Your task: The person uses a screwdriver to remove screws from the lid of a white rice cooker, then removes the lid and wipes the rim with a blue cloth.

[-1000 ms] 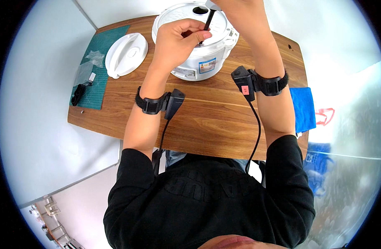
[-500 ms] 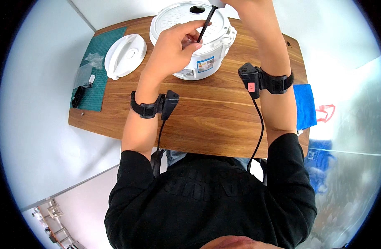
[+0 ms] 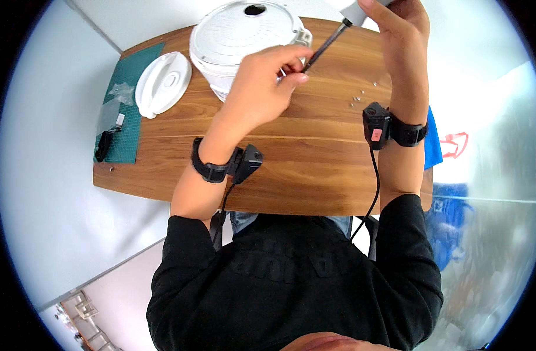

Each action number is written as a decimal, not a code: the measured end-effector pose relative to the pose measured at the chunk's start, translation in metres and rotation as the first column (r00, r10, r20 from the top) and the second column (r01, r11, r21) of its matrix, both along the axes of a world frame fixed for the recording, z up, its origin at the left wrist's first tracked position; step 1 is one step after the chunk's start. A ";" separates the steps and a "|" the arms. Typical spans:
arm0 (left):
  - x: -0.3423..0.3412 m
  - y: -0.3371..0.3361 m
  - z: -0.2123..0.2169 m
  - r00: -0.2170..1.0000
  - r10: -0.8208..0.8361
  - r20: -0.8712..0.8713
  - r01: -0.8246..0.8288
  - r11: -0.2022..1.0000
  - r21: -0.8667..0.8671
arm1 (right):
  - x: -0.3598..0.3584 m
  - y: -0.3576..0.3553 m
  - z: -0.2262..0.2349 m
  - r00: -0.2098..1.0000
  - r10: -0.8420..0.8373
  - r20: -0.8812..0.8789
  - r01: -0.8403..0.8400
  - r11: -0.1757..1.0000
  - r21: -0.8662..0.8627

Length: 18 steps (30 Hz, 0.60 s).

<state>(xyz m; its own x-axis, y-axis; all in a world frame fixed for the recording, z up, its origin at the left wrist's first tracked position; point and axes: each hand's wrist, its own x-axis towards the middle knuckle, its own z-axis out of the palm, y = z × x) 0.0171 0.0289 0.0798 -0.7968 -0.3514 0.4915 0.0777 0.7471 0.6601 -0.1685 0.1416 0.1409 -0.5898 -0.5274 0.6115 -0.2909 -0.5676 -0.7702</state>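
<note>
My right hand (image 3: 399, 23) grips the grey body of a screwdriver (image 3: 357, 13), probably a powered one, at the upper right. Its long dark shaft slants down and left over the table. At the lower end of that shaft, the thumb and fingers of my left hand (image 3: 265, 85) are closed around the tip. Anything small held there is hidden. Behind my left hand stands a round white appliance (image 3: 239, 35) with a dark hole in its top; my hand covers part of its front. Several small screws (image 3: 355, 98) lie on the table left of my right forearm.
A white oval cover with a handle (image 3: 164, 83) lies on the wooden table (image 3: 303, 169), partly over a green cutting mat (image 3: 125, 149). The mat also bears clear plastic bags (image 3: 123, 93) and a black cable (image 3: 103, 145). Blue cloth (image 3: 433, 140) sits at the right edge.
Both hands and the screwdriver have moved right and toward me, from over the appliance's top to beside it. The shaft slants more. The small screws have come into view.
</note>
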 end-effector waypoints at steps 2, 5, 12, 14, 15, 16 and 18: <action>-0.011 0.014 -0.014 0.998 -0.020 0.061 0.018 0.999 0.031 | -0.012 0.012 -0.021 0.997 -0.023 0.068 0.022 1.000 0.007; -0.034 0.032 -0.037 0.984 -0.078 0.161 0.065 0.994 0.084 | -0.036 0.038 -0.063 0.978 -0.130 0.164 0.120 0.990 0.069; -0.084 0.046 -0.088 0.899 -0.127 0.419 0.044 0.978 0.202 | -0.082 0.067 -0.161 0.856 -0.382 0.348 0.345 0.924 0.165; -0.094 0.045 -0.101 0.884 -0.141 0.445 0.032 0.970 0.243 | -0.083 0.071 -0.174 0.829 -0.402 0.390 0.358 0.916 0.182; -0.100 0.044 -0.107 0.879 -0.145 0.454 0.031 0.968 0.250 | -0.084 0.073 -0.179 0.815 -0.411 0.409 0.365 0.912 0.189; -0.105 0.042 -0.113 0.873 -0.150 0.464 0.029 0.966 0.257 | -0.085 0.074 -0.187 0.809 -0.408 0.422 0.369 0.913 0.175; -0.116 0.039 -0.124 0.864 -0.139 0.485 0.026 0.972 0.233 | -0.089 0.077 -0.194 0.804 -0.422 0.420 0.367 0.906 0.209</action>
<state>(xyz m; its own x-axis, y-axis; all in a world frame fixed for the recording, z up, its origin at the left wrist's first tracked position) -0.0988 0.0676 -0.0440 -0.9447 -0.3236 -0.0538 -0.2461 0.5906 0.7685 -0.2573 0.2183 -0.0528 -0.9541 -0.2377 0.1821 -0.0809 -0.3808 -0.9211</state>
